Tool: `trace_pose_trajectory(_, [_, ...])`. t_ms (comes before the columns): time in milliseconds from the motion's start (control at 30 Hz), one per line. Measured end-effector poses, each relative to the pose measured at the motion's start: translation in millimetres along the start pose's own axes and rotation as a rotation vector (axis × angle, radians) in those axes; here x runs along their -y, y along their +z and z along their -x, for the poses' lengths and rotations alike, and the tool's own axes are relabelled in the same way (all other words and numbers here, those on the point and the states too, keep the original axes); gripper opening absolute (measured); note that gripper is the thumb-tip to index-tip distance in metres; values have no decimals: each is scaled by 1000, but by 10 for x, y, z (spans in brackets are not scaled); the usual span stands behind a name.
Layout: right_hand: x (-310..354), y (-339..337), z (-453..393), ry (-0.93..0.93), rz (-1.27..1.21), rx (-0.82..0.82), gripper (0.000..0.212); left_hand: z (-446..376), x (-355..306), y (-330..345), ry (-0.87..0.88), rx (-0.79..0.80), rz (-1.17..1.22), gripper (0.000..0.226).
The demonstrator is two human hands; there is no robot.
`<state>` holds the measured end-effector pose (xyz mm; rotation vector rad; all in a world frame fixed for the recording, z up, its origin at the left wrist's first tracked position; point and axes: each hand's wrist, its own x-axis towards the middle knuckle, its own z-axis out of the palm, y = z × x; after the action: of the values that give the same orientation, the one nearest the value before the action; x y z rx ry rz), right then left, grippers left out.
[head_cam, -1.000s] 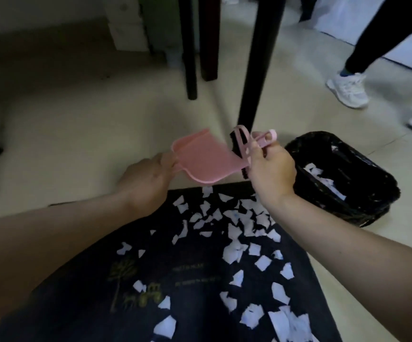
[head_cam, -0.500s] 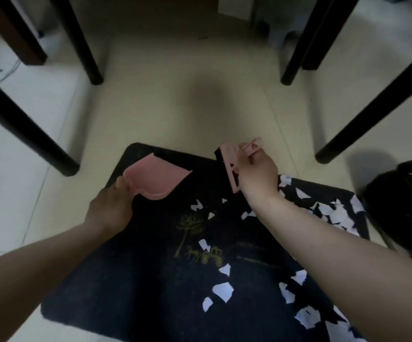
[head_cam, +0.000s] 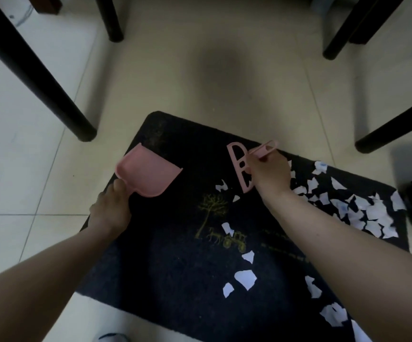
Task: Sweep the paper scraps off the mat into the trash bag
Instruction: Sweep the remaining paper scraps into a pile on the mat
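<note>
We saw torn white scraps [head_cam: 372,213] on a fuzzy dark mat [head_cam: 175,267]. The left hand [head_cam: 110,209] gripped a smooth pink dustpan [head_cam: 148,174]; the right hand [head_cam: 270,174] gripped a pink brush [head_cam: 240,166].

Both bare forearms entered from the bottom corners of the frame and converged toward its middle. The left hand [head_cam: 110,209], left of center, had its fingers curled under in a grip, thumb pointing up. The right hand [head_cam: 269,172], right of center, was raised slightly higher, knuckles up, fingers pinched closed around a handle.
</note>
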<state>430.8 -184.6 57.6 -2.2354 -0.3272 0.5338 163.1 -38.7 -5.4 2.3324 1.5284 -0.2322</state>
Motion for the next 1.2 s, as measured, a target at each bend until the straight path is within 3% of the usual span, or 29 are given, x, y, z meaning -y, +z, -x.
trace_pose_trajectory(200, [-73, -29, -21, -109, 44, 104, 26, 44, 69, 5, 2, 43, -230, 33])
trace_pose_trajectory(333, [-110, -110, -143, -215, 139, 178, 30, 117, -96, 36, 18, -29, -359, 40])
trace_pose_trajectory(467, [-158, -225, -280, -241, 205, 246, 31, 228, -519, 127, 453, -94, -454, 30])
trace_pose_trajectory(567, [-201, -288, -361, -284, 291, 300, 32, 308, -916, 288, 649, 159, -415, 38])
trace_pose_trajectory(667, [-267, -265, -353, -321, 379, 430, 33, 360, -1199, 425, 559, 340, -478, 48])
trace_pose_trajectory(900, [-441, -319, -260, -458, 536, 621, 20, 388, -1222, 531, 501, 381, -514, 64])
trace_pose_trajectory(1000, [-381, -572, -261, -419, 517, 677, 15, 382, -1233, 560, 489, 375, -552, 68])
trace_pose_trajectory(1200, [-375, -776, -21, -239, 113, 416, 19, 379, -1285, 496, 500, 365, -588, 56])
